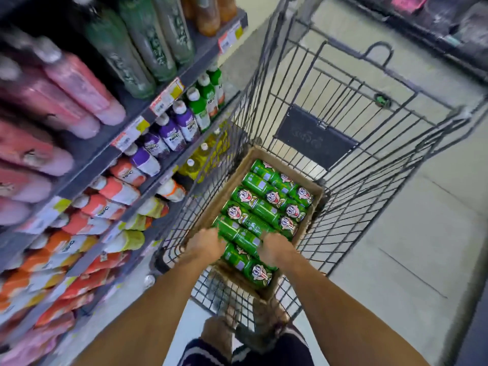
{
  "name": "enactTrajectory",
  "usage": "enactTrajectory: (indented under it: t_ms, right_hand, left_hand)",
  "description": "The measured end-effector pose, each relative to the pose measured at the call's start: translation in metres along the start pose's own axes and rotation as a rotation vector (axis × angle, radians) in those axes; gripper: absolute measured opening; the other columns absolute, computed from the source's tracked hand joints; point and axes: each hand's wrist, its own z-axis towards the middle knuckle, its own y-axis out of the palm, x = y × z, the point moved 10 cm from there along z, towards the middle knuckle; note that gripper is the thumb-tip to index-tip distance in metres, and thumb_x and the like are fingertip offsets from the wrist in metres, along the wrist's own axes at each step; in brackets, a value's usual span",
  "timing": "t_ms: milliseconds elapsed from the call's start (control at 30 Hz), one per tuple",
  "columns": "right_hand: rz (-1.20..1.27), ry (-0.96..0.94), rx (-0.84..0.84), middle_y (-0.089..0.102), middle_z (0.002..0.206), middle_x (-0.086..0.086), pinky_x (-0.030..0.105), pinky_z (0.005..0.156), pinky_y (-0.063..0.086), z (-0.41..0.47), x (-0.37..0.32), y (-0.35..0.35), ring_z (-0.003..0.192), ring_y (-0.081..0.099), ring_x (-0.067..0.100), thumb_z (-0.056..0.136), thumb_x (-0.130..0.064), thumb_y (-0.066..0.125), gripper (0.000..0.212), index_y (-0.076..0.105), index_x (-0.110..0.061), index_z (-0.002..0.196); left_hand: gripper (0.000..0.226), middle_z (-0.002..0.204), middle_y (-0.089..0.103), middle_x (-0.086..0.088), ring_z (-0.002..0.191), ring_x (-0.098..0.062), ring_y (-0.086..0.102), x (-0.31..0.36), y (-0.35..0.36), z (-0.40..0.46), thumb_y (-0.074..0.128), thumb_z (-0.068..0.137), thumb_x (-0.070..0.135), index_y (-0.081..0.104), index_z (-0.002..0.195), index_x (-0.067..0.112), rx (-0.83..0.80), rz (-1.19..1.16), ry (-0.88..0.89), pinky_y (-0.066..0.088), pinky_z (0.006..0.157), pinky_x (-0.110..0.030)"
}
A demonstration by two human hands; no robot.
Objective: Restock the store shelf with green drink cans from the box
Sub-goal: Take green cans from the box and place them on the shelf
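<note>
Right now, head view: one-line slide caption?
Both hands, left and right, reach into a cardboard box of green cans in a cart.

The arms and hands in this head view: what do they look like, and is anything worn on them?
Both forearms are bare, with no sleeves in view. The left hand and right hand wear no gloves. No watch, ring or bracelet shows, though the picture is somewhat blurred.

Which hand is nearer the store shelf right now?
Left. The left hand reaches into the cardboard box on the side facing the store shelf; the right hand is on the cans on the far side.
</note>
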Motion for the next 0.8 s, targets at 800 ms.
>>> enactTrajectory:
  t_ms: [800]
  right_hand:
    - [-0.633,-0.351,-0.019,0.060,0.114,0.013,0.035,0.091,0.051,-0.068,-0.080,-0.007,0.098,0.057,0.023,0.097,-0.012,0.045,0.027,0.051,-0.007,0.123]
  left_hand:
    - [0.024,0.118,0.063,-0.009,0.112,-0.025,0.059,0.008,0.002,-0.099,0.050,0.095,0.019,0.060,0.116,0.012,0.068,-0.049,-0.117,0.047,0.092,-0.036]
